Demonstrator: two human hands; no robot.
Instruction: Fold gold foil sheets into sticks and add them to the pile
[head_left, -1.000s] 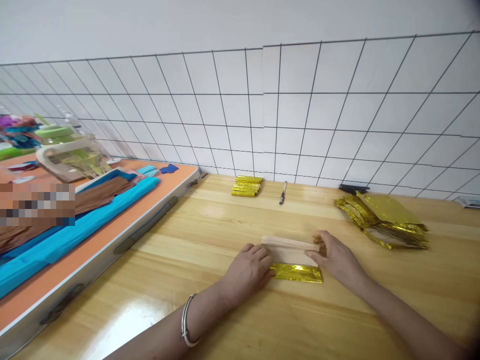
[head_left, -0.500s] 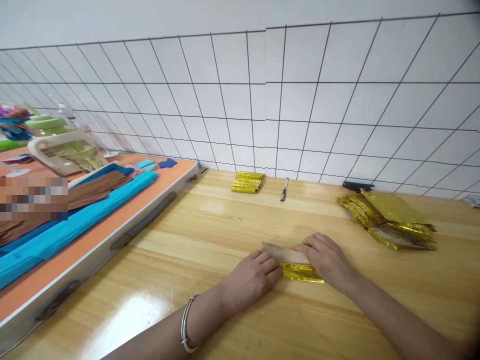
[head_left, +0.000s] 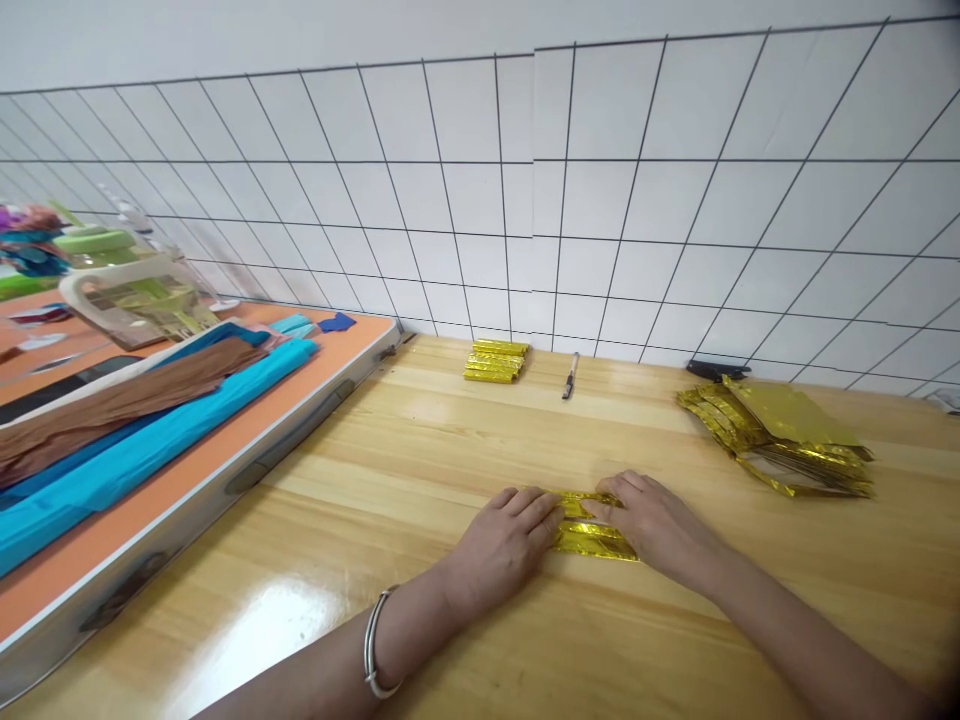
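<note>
In the head view a sheet of shiny gold foil paper [head_left: 596,543] lies on the wooden table, its far edge folded over into a narrow strip. My left hand [head_left: 504,540], with a silver bangle at the wrist, grips the paper's left end, fingers curled over the fold. At the right end, my right hand [head_left: 654,522] pinches the folded strip, thumb on the near side. Both palms rest low, close to the tabletop. What lies under the fingers is hidden.
Several rolled gold strips [head_left: 496,361] lie by the wall, left of a slim pen-like tool [head_left: 571,377]. A stack of gold foil sheets [head_left: 802,430] sits right, beside a black object [head_left: 716,370]. An orange-topped raised board [head_left: 187,450] at left bears blue and brown crepe paper [head_left: 142,400].
The paper's pale back side has been turned over, and gold now shows along the far strip. Both hands stay at the ends, with the left fingers slightly farther forward.
</note>
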